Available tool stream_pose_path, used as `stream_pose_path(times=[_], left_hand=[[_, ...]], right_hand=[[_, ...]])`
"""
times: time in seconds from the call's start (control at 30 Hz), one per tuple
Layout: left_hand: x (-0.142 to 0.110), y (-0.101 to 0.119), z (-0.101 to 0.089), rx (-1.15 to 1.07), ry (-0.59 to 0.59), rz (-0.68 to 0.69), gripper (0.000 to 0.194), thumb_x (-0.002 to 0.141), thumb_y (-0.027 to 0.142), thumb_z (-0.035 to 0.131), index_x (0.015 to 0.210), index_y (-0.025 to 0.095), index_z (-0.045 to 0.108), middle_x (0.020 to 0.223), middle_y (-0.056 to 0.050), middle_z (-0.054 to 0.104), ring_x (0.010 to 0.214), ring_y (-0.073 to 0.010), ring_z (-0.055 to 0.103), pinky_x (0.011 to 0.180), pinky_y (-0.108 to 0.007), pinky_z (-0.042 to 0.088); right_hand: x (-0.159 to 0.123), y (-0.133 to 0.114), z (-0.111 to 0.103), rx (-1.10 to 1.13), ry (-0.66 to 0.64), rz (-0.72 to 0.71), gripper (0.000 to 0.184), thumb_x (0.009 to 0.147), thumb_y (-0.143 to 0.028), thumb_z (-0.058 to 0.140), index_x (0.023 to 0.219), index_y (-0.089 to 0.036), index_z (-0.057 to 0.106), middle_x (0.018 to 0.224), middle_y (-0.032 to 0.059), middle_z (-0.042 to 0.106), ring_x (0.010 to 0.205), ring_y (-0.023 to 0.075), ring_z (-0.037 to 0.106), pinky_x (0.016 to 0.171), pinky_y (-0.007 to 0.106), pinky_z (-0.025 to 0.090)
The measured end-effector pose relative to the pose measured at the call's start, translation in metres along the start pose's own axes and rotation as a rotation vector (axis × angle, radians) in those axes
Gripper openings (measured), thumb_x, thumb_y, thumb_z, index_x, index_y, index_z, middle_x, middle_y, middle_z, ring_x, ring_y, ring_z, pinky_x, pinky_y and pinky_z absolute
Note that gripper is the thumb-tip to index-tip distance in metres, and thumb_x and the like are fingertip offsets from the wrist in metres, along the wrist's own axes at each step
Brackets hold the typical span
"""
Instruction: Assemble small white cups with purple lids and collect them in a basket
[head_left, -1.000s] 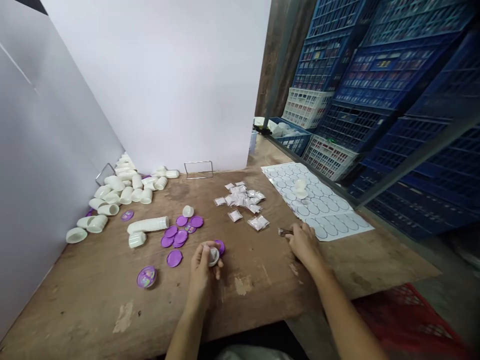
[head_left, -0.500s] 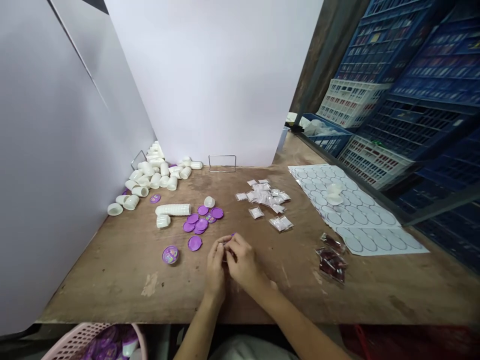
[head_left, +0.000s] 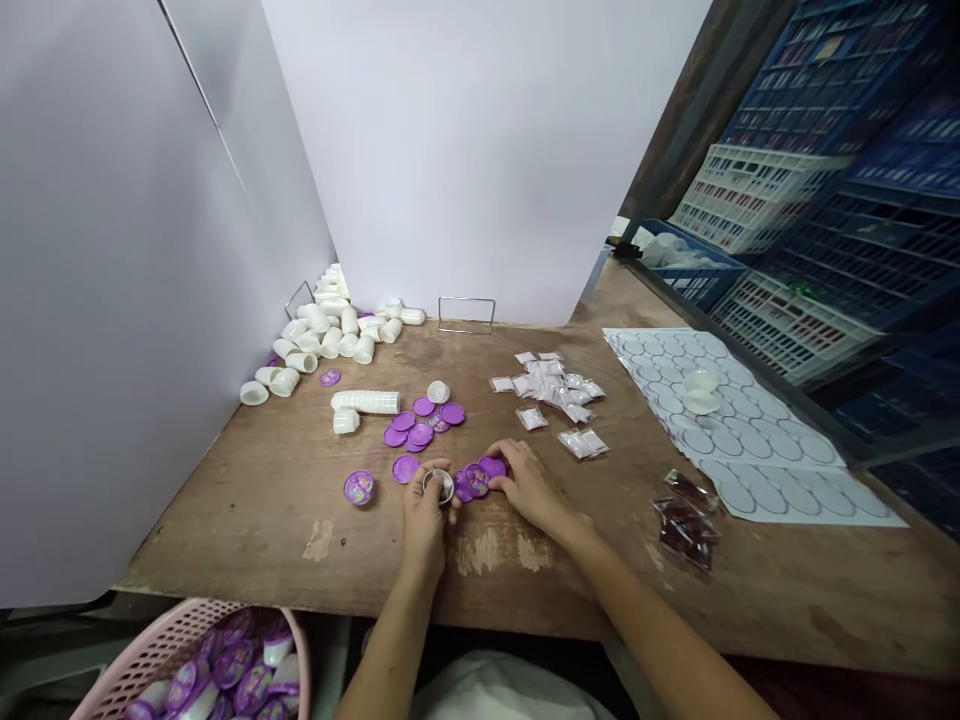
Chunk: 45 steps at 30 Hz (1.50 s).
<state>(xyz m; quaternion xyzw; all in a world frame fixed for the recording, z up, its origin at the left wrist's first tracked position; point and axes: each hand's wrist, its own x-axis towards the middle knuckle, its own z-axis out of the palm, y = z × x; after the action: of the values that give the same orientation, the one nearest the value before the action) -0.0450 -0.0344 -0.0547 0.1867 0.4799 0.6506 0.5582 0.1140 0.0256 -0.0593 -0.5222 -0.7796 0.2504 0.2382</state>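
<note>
Fingers of the left hand [head_left: 425, 515] are closed around a small white cup [head_left: 444, 480], its open mouth turned up, with something pale visible inside. By the front edge of the tabletop [head_left: 255, 520], both forearms are extended over the wood, and a pink basket [head_left: 304, 655] of purple-lidded cups is seen below, to the left. The far and left sides are bounded by white panels [head_left: 480, 150]. Room is left between the front edge and the lidded cup [head_left: 359, 488], and between the right hand [head_left: 529, 485] and the dark red packets [head_left: 686, 532], which are placed near the circle-printed sheet [head_left: 750, 410]. White packets [head_left: 551, 385] are heaped beyond the right hand; loose cups [head_left: 330, 330] are piled at the far left. By the right hand's fingers, slightly parted, a purple lid [head_left: 491, 467] is touched at its right side; whether it is gripped cannot be told. More purple lids [head_left: 420, 433] are gathered beyond the left hand.
</note>
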Motion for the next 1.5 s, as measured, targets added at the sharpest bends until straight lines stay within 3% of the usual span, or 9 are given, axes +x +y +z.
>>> stream_pose_path(times=[0.23, 0.4, 0.47, 0.57, 0.73, 0.9, 1.17, 1.3, 1.5], left_hand=[[-0.002, -0.002, 0.001, -0.017, -0.059, 0.000, 0.037, 0.068, 0.036, 0.074, 0.096, 0.014, 0.065, 0.075, 0.000, 0.066, 0.048, -0.0064, 0.052, 0.041, -0.017, 0.036], [-0.006, -0.007, 0.009, 0.054, -0.098, 0.074, 0.034, 0.075, 0.034, 0.071, 0.105, 0.018, 0.070, 0.099, -0.007, 0.073, 0.086, -0.0172, 0.067, 0.070, -0.024, 0.052], [-0.006, -0.008, 0.008, 0.091, -0.087, 0.121, 0.034, 0.076, 0.032, 0.071, 0.108, 0.020, 0.071, 0.115, -0.010, 0.070, 0.114, -0.0232, 0.061, 0.089, -0.030, 0.051], [-0.007, -0.005, 0.005, 0.088, -0.130, 0.096, 0.043, 0.075, 0.028, 0.071, 0.118, 0.024, 0.068, 0.126, -0.010, 0.066, 0.126, -0.0259, 0.055, 0.099, -0.034, 0.047], [-0.016, 0.013, 0.002, -0.160, -0.347, -0.152, 0.066, 0.070, 0.021, 0.066, 0.135, 0.024, 0.055, 0.125, -0.008, 0.066, 0.123, -0.0252, 0.058, 0.106, -0.038, 0.043], [-0.022, 0.019, 0.006, -0.244, -0.320, -0.269, 0.082, 0.067, 0.021, 0.069, 0.145, 0.023, 0.042, 0.127, -0.008, 0.065, 0.127, -0.0234, 0.054, 0.113, -0.036, 0.032], [-0.022, 0.007, 0.013, -0.106, -0.168, -0.077, 0.055, 0.072, 0.039, 0.078, 0.121, 0.021, 0.061, 0.122, -0.009, 0.067, 0.113, -0.0222, 0.063, 0.100, -0.034, 0.044], [-0.026, 0.005, 0.014, 0.034, -0.055, 0.115, 0.038, 0.071, 0.037, 0.080, 0.100, 0.016, 0.068, 0.096, -0.008, 0.073, 0.090, -0.0195, 0.068, 0.084, -0.031, 0.051], [-0.034, 0.005, 0.016, 0.154, 0.016, 0.292, 0.027, 0.075, 0.036, 0.077, 0.092, 0.015, 0.076, 0.086, -0.006, 0.071, 0.080, -0.0166, 0.066, 0.075, -0.028, 0.051]], right_hand=[[-0.008, -0.029, -0.009, 0.177, 0.494, 0.037, 0.007, 0.084, -0.019, 0.057, 0.088, -0.019, 0.062, 0.084, 0.0057, 0.067, 0.074, 0.0190, 0.062, 0.069, 0.031, 0.050], [-0.026, -0.064, 0.013, 0.282, 0.442, -0.279, 0.017, 0.090, -0.013, 0.051, 0.090, -0.022, 0.065, 0.102, 0.0072, 0.073, 0.100, 0.0188, 0.068, 0.088, 0.033, 0.056], [-0.031, -0.064, 0.023, 0.241, 0.405, -0.377, 0.028, 0.092, -0.008, 0.045, 0.104, -0.022, 0.066, 0.115, 0.0079, 0.072, 0.114, 0.0188, 0.065, 0.098, 0.036, 0.054], [-0.037, -0.057, 0.028, 0.134, 0.361, -0.477, 0.045, 0.092, -0.004, 0.039, 0.127, -0.022, 0.060, 0.125, 0.0093, 0.068, 0.124, 0.0187, 0.060, 0.102, 0.039, 0.052], [-0.042, -0.055, 0.022, 0.059, 0.351, -0.516, 0.052, 0.090, -0.010, 0.047, 0.141, -0.020, 0.047, 0.132, 0.0124, 0.063, 0.131, 0.0230, 0.054, 0.102, 0.043, 0.051], [-0.043, -0.061, 0.029, -0.005, 0.499, -0.471, 0.045, 0.090, -0.012, 0.052, 0.135, -0.018, 0.052, 0.126, 0.0130, 0.067, 0.121, 0.0246, 0.061, 0.093, 0.042, 0.051], [-0.034, -0.059, 0.026, 0.129, 0.582, -0.325, 0.032, 0.090, -0.008, 0.050, 0.117, -0.020, 0.062, 0.103, 0.0072, 0.075, 0.091, 0.0193, 0.070, 0.077, 0.034, 0.053], [-0.040, -0.063, 0.031, 0.204, 0.620, -0.252, 0.031, 0.092, -0.011, 0.051, 0.119, -0.021, 0.060, 0.106, 0.0076, 0.073, 0.095, 0.0189, 0.068, 0.081, 0.033, 0.056], [-0.046, -0.074, 0.033, 0.240, 0.603, -0.260, 0.035, 0.092, -0.013, 0.051, 0.125, -0.022, 0.056, 0.113, 0.0089, 0.070, 0.103, 0.0191, 0.066, 0.086, 0.034, 0.055]])
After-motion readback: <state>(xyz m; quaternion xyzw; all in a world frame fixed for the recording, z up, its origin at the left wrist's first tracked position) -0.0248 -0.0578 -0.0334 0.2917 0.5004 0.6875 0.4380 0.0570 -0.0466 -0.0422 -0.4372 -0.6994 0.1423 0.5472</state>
